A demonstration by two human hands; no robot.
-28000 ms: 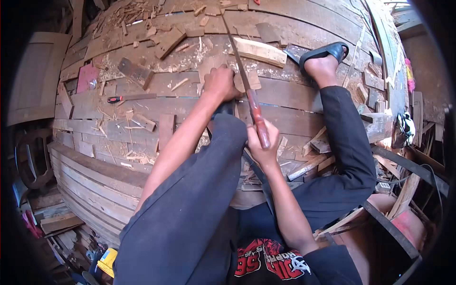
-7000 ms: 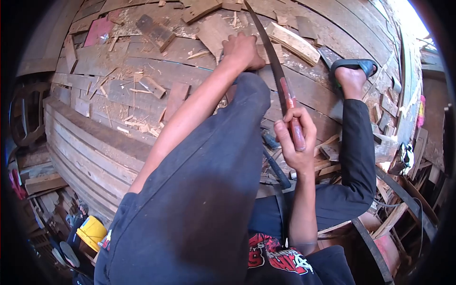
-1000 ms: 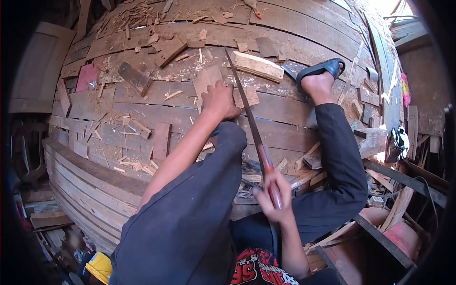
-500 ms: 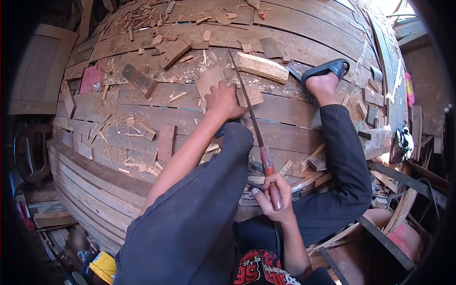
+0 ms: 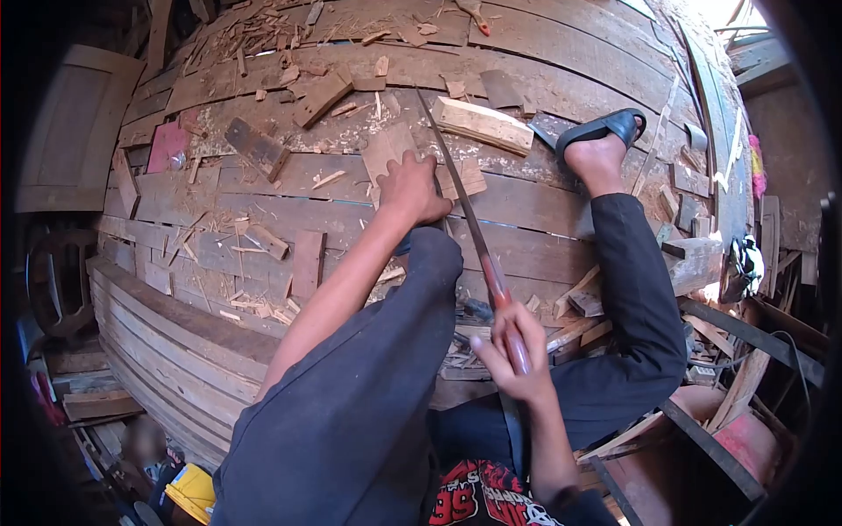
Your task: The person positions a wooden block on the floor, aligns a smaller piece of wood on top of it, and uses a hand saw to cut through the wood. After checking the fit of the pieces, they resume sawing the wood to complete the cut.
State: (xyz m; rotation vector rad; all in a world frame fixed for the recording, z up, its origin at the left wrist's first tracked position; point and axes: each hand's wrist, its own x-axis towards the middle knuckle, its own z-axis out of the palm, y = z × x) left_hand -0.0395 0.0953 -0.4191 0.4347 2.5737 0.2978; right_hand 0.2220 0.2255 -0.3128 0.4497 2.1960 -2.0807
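Bent fingers of my left hand (image 5: 410, 188) press down on a flat wooden board (image 5: 386, 147) lying on the floor planks, with the thumb out to the right. What lies under the palm is hidden. My right hand (image 5: 519, 351) is wrapped round the reddish-brown handle (image 5: 496, 282) of a long, narrow, dark blade that looks like a machete (image 5: 463, 197). The blade points away from me, just right of my left hand. A pale piece of wood (image 5: 472, 177) shows to the right of the blade.
A pale hewn block (image 5: 482, 124) lies beyond the blade, left of my sandalled foot (image 5: 605, 145). Offcuts, including a dark one (image 5: 257, 149), and chips litter the planks. Stacked boards (image 5: 167, 351) run along the left. A brush (image 5: 474, 15) lies at the far edge.
My right hand has moved slightly forward and to the right, taking the handle with it; the blade has swung a little. My left hand and the board stay put.
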